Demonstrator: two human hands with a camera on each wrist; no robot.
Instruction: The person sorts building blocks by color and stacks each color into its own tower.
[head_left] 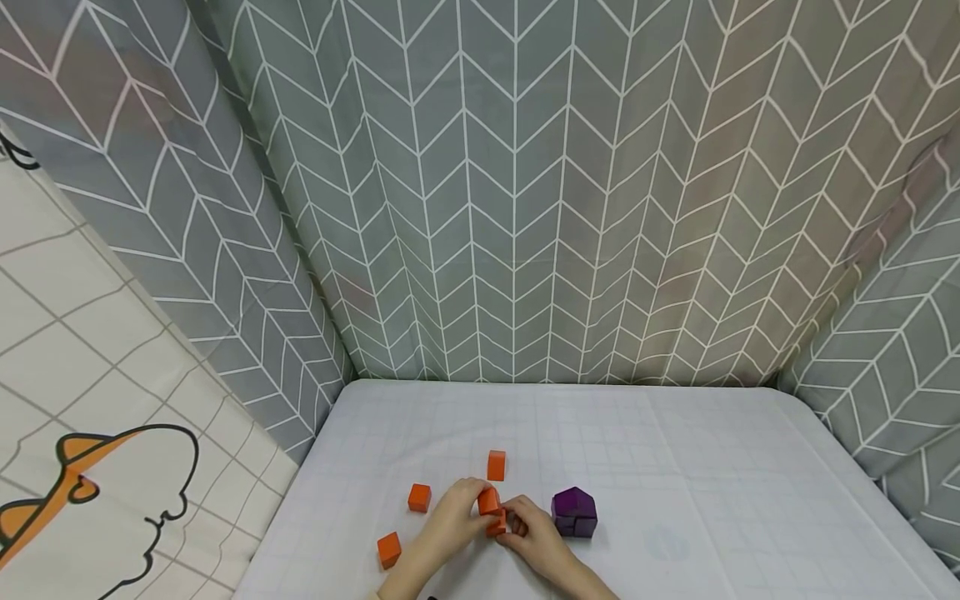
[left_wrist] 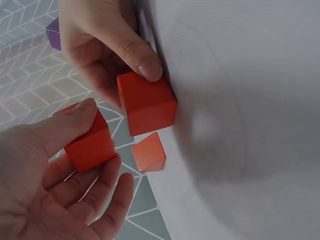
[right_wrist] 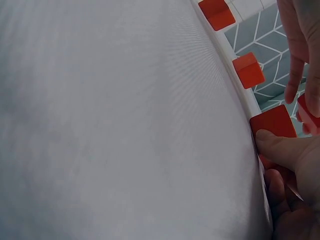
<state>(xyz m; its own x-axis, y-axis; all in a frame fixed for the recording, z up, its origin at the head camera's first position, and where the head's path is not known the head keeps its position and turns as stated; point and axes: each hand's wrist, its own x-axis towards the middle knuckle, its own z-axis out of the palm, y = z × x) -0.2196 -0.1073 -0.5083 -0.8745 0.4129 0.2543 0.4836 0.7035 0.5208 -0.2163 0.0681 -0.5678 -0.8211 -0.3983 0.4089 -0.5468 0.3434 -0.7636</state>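
Note:
My left hand (head_left: 450, 521) pinches an orange block (left_wrist: 92, 150) between thumb and fingers, and holds it raised in the left wrist view. Below and beside it, a second orange block (left_wrist: 150, 107) stands at the white tabletop. My right hand (head_left: 538, 540) grips this second block, its thumb on the near face and its other fingers curled behind. In the head view the raised block (head_left: 488, 501) overlaps the top of the lower block (head_left: 498, 524). The right wrist view shows the right thumb (right_wrist: 280, 150) against the lower block, whose far side is hidden.
A third orange block (head_left: 497, 465) stands just beyond the hands. Two more, one orange block (head_left: 419, 497) and another orange block (head_left: 389, 550), lie to the left. A purple block cluster (head_left: 574, 512) sits right of my right hand. Patterned grey curtains (head_left: 525, 208) enclose the white table (head_left: 712, 467).

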